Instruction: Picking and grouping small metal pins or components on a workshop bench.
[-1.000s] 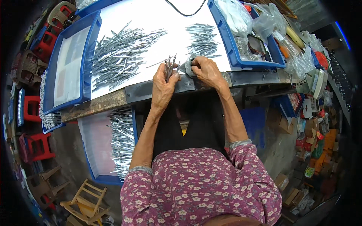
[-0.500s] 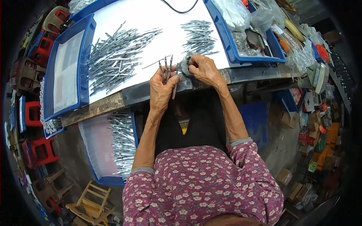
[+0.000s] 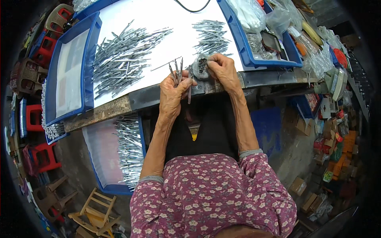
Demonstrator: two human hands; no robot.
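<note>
My left hand (image 3: 170, 97) is closed round several slim metal rods (image 3: 176, 71), which fan out past its fingers over the table's front edge. Just right of it, a small translucent holder (image 3: 201, 68) contains little dark parts. My right hand (image 3: 226, 72) is at that holder's right rim, thumb and forefinger pinched together; whatever lies between them is too small to name. One loose rod (image 3: 160, 67) rests on the white tabletop beyond my left hand. A large heap of similar metal rods (image 3: 123, 59) spreads to the left, and a smaller pile (image 3: 210, 35) lies beyond my right hand.
A blue tray (image 3: 89, 71) stands left of the large heap. At the right, another blue tray (image 3: 254, 61) carries plastic bags and odds and ends. Below the table edge on the left, a blue bin (image 3: 101, 174) holds more rods. A wooden stool (image 3: 95, 210) stands lower left.
My right hand has shifted right from over the small holder to its rim, so the dark parts inside now show. My left hand keeps the rods, moving only slightly.
</note>
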